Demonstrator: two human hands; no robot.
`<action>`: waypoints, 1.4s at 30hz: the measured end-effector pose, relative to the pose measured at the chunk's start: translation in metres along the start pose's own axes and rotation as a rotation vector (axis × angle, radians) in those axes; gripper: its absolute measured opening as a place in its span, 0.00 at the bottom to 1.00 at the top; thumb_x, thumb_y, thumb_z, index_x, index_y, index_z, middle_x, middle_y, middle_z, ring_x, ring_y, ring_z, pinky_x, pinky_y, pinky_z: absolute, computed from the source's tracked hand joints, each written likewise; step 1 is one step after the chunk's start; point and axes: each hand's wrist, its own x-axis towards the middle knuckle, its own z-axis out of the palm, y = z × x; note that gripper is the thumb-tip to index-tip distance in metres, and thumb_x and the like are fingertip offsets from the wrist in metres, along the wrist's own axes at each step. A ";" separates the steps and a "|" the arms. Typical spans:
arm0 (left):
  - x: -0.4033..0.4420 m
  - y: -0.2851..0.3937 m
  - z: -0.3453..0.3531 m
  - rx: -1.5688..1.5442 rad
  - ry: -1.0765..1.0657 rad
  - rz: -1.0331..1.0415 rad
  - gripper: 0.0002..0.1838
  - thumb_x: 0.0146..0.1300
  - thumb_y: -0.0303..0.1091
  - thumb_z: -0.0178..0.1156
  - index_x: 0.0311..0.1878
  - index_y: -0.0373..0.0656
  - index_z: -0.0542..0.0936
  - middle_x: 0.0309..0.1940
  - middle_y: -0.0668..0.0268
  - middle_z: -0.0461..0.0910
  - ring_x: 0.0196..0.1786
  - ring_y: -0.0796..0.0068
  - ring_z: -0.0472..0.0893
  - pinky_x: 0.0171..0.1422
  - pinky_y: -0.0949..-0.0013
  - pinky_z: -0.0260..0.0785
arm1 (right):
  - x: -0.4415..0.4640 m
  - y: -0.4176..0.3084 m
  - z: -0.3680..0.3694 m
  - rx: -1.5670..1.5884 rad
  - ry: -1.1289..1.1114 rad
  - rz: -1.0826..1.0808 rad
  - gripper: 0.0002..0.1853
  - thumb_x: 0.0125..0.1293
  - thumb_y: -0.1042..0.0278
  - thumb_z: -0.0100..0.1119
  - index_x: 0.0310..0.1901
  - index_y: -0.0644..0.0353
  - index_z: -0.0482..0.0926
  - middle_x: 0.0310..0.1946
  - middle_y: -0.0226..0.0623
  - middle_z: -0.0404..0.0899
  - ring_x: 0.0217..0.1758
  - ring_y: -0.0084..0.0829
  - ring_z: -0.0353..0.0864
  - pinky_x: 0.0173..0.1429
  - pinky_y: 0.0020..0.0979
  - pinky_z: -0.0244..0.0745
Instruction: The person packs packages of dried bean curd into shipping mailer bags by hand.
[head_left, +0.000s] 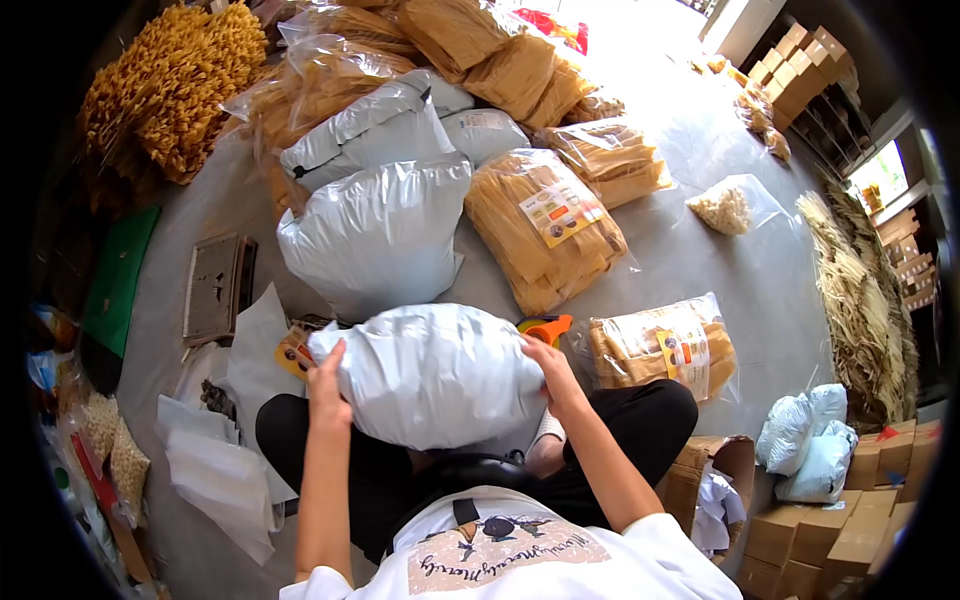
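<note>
A full, silvery-white plastic mailer bag (435,375) is held level above the person's crossed legs. My left hand (328,385) grips its left end, fingers partly behind the plastic. At the right end, my right hand (553,372) is closed on the bag's edge. Just behind the bag, an orange tape dispenser (545,328) shows in part. Another stuffed silver bag (378,240) lies beyond it on the floor. To the right of that are a clear bag of tan sheets with a label (545,230) and a smaller labelled clear bag (665,348).
Behind are piled silver and clear bags (370,120). On the left lie white empty bags (215,465), a worn flat box (212,285) and a green panel (122,280). An open carton (740,470), light blue bags (815,450) and brown boxes (810,540) stand at the right.
</note>
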 end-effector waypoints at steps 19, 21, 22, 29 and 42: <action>0.037 -0.002 0.093 1.783 0.040 0.954 0.34 0.52 0.60 0.60 0.58 0.50 0.74 0.60 0.64 0.70 0.65 0.64 0.65 0.69 0.35 0.29 | -0.038 -0.039 -0.230 -0.441 0.564 -0.429 0.19 0.69 0.71 0.47 0.60 0.66 0.67 0.56 0.43 0.73 0.56 0.30 0.74 0.53 0.25 0.72; 0.032 -0.007 0.089 1.767 0.089 1.067 0.28 0.54 0.54 0.60 0.53 0.45 0.77 0.59 0.64 0.72 0.64 0.63 0.66 0.70 0.37 0.29 | -0.022 0.056 -0.278 -0.293 0.797 -0.361 0.21 0.65 0.73 0.49 0.59 0.71 0.66 0.53 0.50 0.74 0.53 0.35 0.76 0.55 0.30 0.71; 0.020 -0.010 0.092 1.768 0.067 1.206 0.19 0.57 0.42 0.61 0.48 0.42 0.79 0.55 0.63 0.75 0.64 0.62 0.66 0.71 0.40 0.33 | -0.036 0.067 -0.261 -0.437 0.899 -0.213 0.23 0.62 0.70 0.52 0.59 0.70 0.66 0.53 0.52 0.73 0.56 0.38 0.74 0.58 0.33 0.68; -0.090 -0.115 0.197 1.142 -0.970 1.019 0.12 0.52 0.21 0.59 0.41 0.38 0.79 0.41 0.58 0.79 0.44 0.58 0.78 0.50 0.63 0.71 | -0.058 0.221 -0.234 -0.434 1.060 0.165 0.41 0.58 0.67 0.61 0.67 0.67 0.47 0.65 0.60 0.50 0.68 0.51 0.54 0.67 0.38 0.58; -0.115 -0.232 0.209 1.065 -1.080 -0.090 0.14 0.66 0.30 0.50 0.51 0.35 0.75 0.40 0.53 0.81 0.43 0.64 0.81 0.50 0.69 0.70 | -0.012 0.154 -0.521 -0.821 1.332 0.113 0.39 0.53 0.85 0.49 0.68 0.56 0.52 0.69 0.54 0.48 0.67 0.47 0.61 0.66 0.36 0.62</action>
